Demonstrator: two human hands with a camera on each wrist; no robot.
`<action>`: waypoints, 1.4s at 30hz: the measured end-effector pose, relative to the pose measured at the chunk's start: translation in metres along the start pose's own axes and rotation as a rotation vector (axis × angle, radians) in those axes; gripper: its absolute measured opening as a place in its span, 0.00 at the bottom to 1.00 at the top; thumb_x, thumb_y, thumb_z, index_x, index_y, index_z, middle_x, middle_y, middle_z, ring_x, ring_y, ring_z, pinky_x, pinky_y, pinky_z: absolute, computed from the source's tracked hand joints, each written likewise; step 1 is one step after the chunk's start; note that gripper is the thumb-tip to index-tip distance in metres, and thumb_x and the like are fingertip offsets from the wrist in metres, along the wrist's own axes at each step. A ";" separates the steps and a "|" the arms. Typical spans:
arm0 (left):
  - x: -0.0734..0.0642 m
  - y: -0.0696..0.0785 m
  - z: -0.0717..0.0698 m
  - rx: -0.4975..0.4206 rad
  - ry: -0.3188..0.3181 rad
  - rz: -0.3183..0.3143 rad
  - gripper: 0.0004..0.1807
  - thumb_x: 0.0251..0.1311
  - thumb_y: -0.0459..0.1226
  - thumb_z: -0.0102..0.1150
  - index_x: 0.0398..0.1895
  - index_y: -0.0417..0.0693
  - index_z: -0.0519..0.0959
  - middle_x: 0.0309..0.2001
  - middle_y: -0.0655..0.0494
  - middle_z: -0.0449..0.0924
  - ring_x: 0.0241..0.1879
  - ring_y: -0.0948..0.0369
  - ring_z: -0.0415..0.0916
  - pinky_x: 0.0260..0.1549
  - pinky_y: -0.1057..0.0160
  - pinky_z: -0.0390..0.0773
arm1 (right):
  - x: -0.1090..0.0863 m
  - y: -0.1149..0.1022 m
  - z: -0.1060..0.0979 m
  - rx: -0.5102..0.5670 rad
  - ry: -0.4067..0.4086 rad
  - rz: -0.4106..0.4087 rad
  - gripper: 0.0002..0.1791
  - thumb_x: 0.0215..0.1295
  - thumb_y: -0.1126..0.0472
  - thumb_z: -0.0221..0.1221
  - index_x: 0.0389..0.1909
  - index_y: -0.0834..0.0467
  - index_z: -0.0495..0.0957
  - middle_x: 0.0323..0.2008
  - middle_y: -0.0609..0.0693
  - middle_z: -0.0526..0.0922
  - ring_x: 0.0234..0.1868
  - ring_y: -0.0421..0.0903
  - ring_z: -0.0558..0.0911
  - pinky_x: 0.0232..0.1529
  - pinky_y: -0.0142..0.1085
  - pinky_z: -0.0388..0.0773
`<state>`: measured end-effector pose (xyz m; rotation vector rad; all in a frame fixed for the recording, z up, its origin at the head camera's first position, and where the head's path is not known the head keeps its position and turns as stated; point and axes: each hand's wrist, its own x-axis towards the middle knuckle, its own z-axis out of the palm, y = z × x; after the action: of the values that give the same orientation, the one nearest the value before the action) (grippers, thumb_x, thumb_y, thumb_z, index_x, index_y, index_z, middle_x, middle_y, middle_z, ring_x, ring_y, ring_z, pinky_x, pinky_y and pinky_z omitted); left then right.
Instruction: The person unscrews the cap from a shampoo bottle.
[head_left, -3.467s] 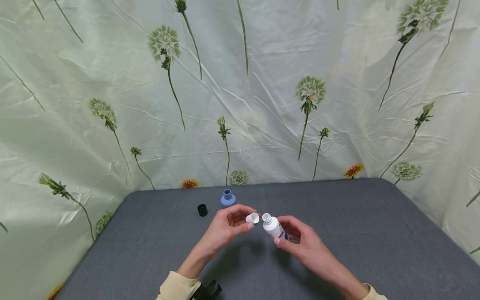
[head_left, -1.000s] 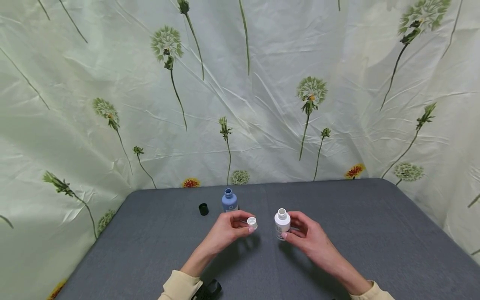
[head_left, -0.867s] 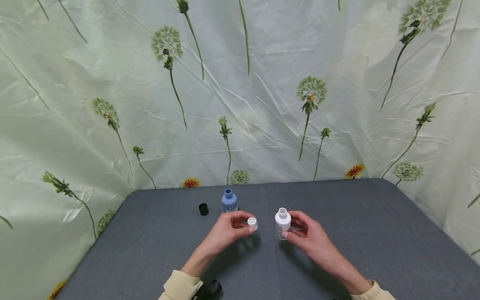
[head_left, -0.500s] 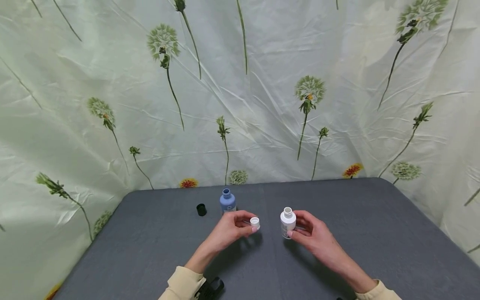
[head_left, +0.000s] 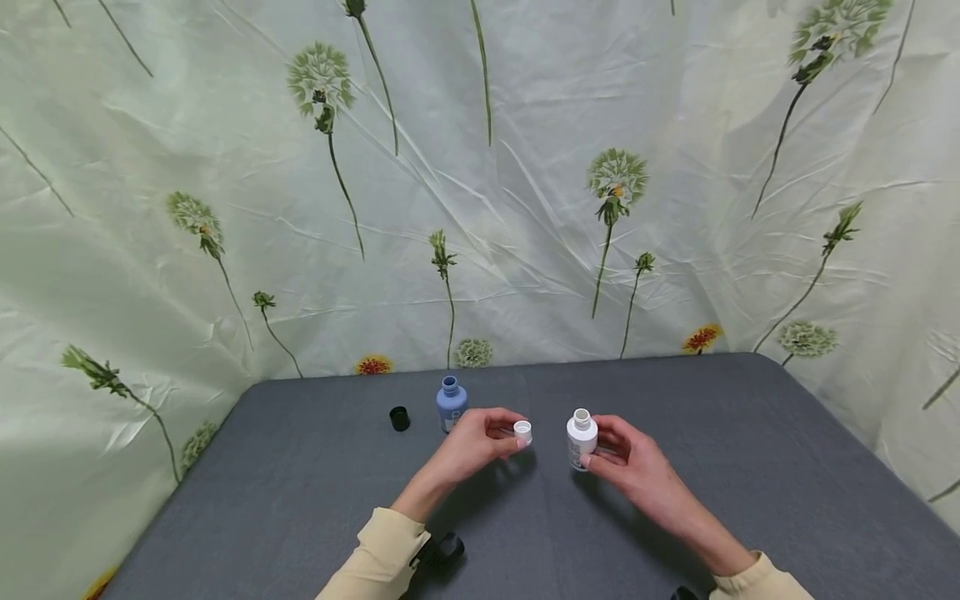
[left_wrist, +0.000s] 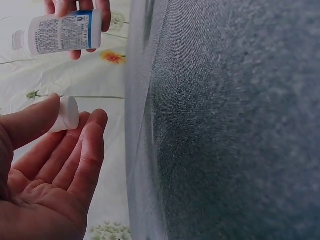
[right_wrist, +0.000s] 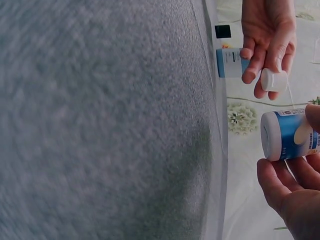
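Note:
My left hand (head_left: 467,448) pinches a small white screw cap (head_left: 522,432) between thumb and fingers, its hollow side facing up. To the right of it, my right hand (head_left: 637,468) grips an uncapped white bottle (head_left: 581,443) upright above the table, thumb in front and fingers behind. A gap separates cap and bottle. The left wrist view shows fine print and a blue band on the bottle's label (left_wrist: 62,34). Behind my left hand stands an uncapped blue bottle (head_left: 452,403), its lower part partly covered by the hand.
A black cap (head_left: 400,418) lies on the grey table (head_left: 300,483), left of the blue bottle. Beyond the table's far edge hangs a pale curtain (head_left: 525,208) printed with dandelions. Dark wrist-worn gear (head_left: 442,552) sits by my left sleeve.
The white bottle, earlier tilted towards the cap, now stands upright and farther right. The white cap has turned from facing the bottle to facing up. Lately my left hand has moved right.

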<state>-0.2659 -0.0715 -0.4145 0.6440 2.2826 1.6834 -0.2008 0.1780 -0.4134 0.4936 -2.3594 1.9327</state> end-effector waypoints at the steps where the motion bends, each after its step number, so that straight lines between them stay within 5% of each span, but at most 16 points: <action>1: 0.001 0.000 0.000 0.008 -0.001 -0.003 0.14 0.60 0.30 0.66 0.50 0.37 0.81 0.40 0.51 0.84 0.38 0.54 0.83 0.35 0.56 0.81 | 0.001 0.000 -0.001 -0.006 0.004 0.005 0.27 0.61 0.68 0.67 0.60 0.67 0.71 0.54 0.62 0.79 0.53 0.44 0.80 0.52 0.31 0.76; 15: 0.025 0.001 0.010 0.042 -0.025 0.025 0.14 0.58 0.28 0.67 0.48 0.35 0.82 0.40 0.47 0.85 0.33 0.63 0.82 0.31 0.58 0.81 | 0.008 0.011 -0.018 -0.068 0.061 0.063 0.27 0.61 0.68 0.66 0.60 0.69 0.70 0.54 0.64 0.79 0.53 0.52 0.81 0.47 0.32 0.77; 23: 0.036 -0.001 0.011 0.072 -0.040 -0.036 0.14 0.58 0.29 0.67 0.48 0.37 0.82 0.41 0.50 0.85 0.33 0.63 0.81 0.32 0.58 0.81 | 0.012 0.015 -0.033 -0.130 0.092 0.089 0.27 0.63 0.67 0.66 0.61 0.70 0.69 0.55 0.66 0.79 0.55 0.55 0.79 0.45 0.30 0.76; 42: 0.062 0.002 0.025 0.097 -0.007 -0.053 0.12 0.52 0.25 0.70 0.41 0.39 0.84 0.35 0.52 0.81 0.27 0.61 0.79 0.28 0.54 0.80 | 0.025 0.025 -0.054 -0.176 0.122 0.137 0.29 0.66 0.67 0.63 0.63 0.73 0.65 0.56 0.71 0.76 0.56 0.62 0.78 0.45 0.31 0.77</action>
<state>-0.3086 -0.0202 -0.4160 0.6023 2.3662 1.5527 -0.2397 0.2293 -0.4197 0.2018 -2.5107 1.7272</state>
